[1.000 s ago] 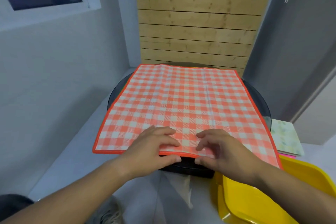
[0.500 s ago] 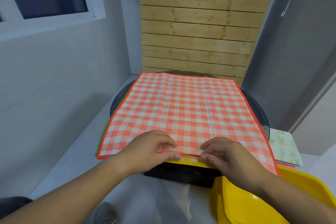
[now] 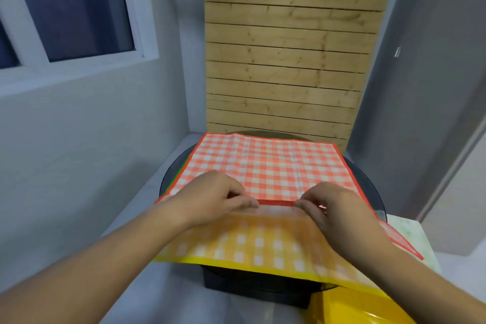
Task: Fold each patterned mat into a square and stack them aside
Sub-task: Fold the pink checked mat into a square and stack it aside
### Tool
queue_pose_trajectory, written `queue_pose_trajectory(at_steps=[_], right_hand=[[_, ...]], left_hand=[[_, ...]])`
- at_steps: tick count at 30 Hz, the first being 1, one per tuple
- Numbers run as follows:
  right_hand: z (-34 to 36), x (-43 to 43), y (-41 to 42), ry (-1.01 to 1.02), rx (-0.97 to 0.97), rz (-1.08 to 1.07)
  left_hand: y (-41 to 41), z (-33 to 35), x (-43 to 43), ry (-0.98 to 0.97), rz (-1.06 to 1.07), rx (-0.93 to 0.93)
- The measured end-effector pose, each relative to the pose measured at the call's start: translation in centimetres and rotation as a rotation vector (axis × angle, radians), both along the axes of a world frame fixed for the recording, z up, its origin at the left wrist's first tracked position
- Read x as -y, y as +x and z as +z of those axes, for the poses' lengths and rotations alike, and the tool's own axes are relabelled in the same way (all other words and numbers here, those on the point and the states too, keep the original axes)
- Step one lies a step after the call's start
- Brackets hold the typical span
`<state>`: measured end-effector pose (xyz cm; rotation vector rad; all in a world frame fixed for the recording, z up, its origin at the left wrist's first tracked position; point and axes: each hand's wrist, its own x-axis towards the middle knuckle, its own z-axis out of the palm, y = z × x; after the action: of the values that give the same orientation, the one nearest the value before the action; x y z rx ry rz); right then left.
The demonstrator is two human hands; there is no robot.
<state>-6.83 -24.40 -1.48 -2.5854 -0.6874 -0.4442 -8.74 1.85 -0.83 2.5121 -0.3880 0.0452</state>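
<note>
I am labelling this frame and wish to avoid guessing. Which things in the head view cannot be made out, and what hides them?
Head view only:
- Green-edged mat: only a sliver shows; the red checked mat covers it.
- Layers pinched by left hand and right hand: hidden by their fingers, blurred.
- Yellow tub: cut off by the bottom edge.
- Pale sheet: pattern too faint, partly under the red checked mat.

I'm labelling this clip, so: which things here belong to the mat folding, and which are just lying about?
Job: red-and-white checked mat, its near edge pinched by left hand and right hand; yellow-and-white checked mat beneath it.
Lying about: yellow plastic tub; round dark glass table; wooden slat panel; window.
</note>
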Motion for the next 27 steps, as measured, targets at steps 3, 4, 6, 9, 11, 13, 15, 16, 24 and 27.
queue_pose_trajectory(at_steps=[3, 4, 6, 9, 11, 13, 15, 16, 24, 27], right_hand=[[1.9, -0.6, 2.3, -0.007, 0.093, -0.032], [2.5, -0.8, 3.1, -0.014, 0.123, -0.049], [3.6, -1.2, 5.0, -0.028, 0.162, -0.083], [4.4, -1.7, 8.1, -0.017, 0.156, -0.108], [4.2, -2.0, 10.3, -0.008, 0.107, -0.121], [3.6, -2.3, 12.5, -0.012, 0.084, -0.127], [2.8, -2.7, 14.5, -0.044, 0.098, -0.142], [2.4, -2.9, 15.4, -0.069, 0.107, -0.153], [-3.5, -4.2, 22.1, -0.088, -0.010, -0.233], [-6.3, -4.1, 23.6, -0.045, -0.090, -0.257]], left_hand=[[2.4, 2.9, -0.4, 0.041, -0.011, 0.044], [3.3, 3.8, -0.4, 0.050, -0.010, 0.058], [5.3, 5.5, -0.3, 0.070, 0.014, 0.084], [8.4, 7.0, -0.2, 0.135, 0.052, 0.063], [10.4, 7.4, -0.2, 0.177, 0.065, 0.049], [12.3, 7.1, 0.1, 0.219, 0.074, 0.049], [14.3, 6.2, 0.3, 0.252, 0.090, 0.045], [15.3, 5.6, 0.3, 0.260, 0.107, 0.041], [21.0, -2.5, -0.5, 0.176, 0.307, 0.028], [22.1, -5.6, -0.4, 0.145, 0.374, 0.040]])
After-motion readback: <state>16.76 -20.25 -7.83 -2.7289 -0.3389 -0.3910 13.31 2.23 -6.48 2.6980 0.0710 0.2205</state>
